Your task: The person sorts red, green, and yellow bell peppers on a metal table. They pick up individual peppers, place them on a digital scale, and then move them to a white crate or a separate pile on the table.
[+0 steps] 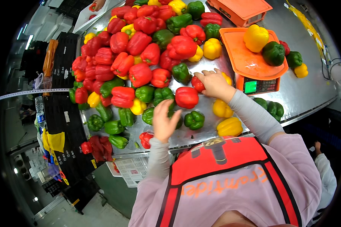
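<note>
Many red, green and yellow bell peppers lie heaped on a metal table (184,136). My left hand (165,120) hovers with fingers apart over green peppers at the near side, beside a large red bell pepper (187,97). My right hand (214,85) rests over a smaller red bell pepper (198,84), its fingers spread across it; whether it grips the pepper is not plain. A yellow bell pepper (226,79) is partly hidden behind that hand. An orange digital scale (253,63) at the right bears a yellow pepper (256,38) and a dark green pepper (273,53).
Another orange scale (245,10) stands farther back. Several green peppers (271,109) lie by the near right edge. Black crates (64,113) line the left side. Another person's hand (99,4) is over a white container (86,17) at the far left. A person in white (325,176) is at the right.
</note>
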Demonstrator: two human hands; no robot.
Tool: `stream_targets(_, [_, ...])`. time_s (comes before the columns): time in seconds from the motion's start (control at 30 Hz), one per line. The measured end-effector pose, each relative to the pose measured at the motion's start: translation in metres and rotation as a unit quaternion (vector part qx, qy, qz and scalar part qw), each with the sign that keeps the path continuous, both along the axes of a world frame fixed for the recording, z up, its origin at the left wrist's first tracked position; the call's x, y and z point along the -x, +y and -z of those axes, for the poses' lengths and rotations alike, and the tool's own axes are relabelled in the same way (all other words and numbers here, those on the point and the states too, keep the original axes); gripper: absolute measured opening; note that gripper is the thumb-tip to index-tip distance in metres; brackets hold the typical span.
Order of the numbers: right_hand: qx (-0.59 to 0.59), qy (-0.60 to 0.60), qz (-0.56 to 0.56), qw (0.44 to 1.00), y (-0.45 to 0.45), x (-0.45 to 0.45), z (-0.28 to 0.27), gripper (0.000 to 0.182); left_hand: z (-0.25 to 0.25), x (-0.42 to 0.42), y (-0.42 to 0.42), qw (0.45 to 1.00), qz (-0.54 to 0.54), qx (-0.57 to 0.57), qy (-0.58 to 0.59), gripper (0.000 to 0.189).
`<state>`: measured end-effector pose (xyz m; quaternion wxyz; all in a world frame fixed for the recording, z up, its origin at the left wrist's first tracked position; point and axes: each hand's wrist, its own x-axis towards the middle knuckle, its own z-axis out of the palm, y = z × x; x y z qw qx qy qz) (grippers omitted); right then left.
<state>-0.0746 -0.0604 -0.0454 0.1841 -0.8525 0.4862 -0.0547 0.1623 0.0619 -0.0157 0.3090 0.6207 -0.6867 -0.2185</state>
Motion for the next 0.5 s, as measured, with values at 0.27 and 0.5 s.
stream_targets(0.27, [0.073,-0.119,0.014,0.990,0.032,-0.010,-0.079,0.067,-0.012,0.044,0.008,0.974,-0.023,-0.071,0.215,0.079])
stream_targets(0.5, [-0.191,-0.345,-0.150,0.907,0.059,-0.048,-0.075,0.072,-0.004,-0.047,0.068,0.952,-0.157,-0.007,0.264,0.079])
